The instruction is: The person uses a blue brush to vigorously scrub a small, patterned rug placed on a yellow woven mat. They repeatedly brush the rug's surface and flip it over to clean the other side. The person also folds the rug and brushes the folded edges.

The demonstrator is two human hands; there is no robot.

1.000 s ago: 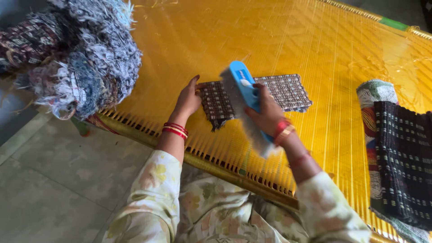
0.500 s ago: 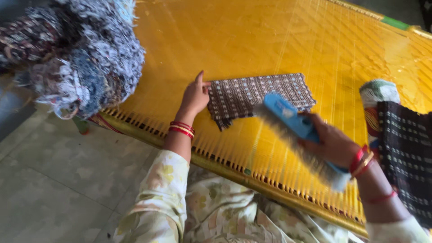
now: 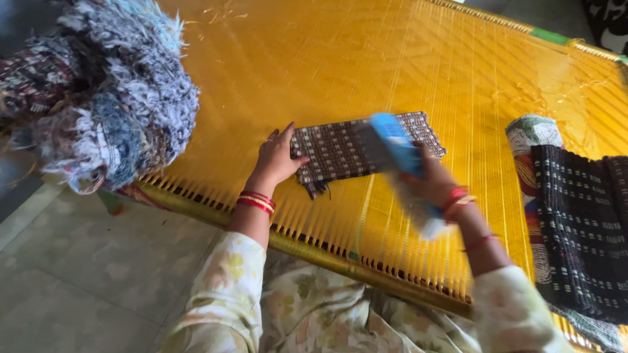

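Back over the small brown-and-white checked woven mat (image 3: 356, 147) now, the blue-handled brush (image 3: 392, 153), after hanging off the mat toward 4 o'clock half a second ago and standing upright on its near end a second ago. Wrapped around the brush handle, the right hand (image 3: 435, 183), fingers closed on it, bristles blurred by motion and trailing toward 5 o'clock past the wrist. Another pass across the cloth, by the look of it: a repeating sweep rather than a single stroke, with the mat itself hardly shifted between views. Flat on the mat's 9 o'clock edge, the left hand (image 3: 275, 160), fingers spread and pressing, nothing gripped, thumb lying onto the weave; a shade further onto the cloth than before. Under everything, the taut yellow warp threads (image 3: 340, 59) of the loom, the mat resting near the frame's front bar (image 3: 314, 252). At 10 o'clock, a shaggy bundle of grey-blue rags (image 3: 111, 104); at 3 o'clock, a dark striped woven rug (image 3: 579, 222) draped over the frame.
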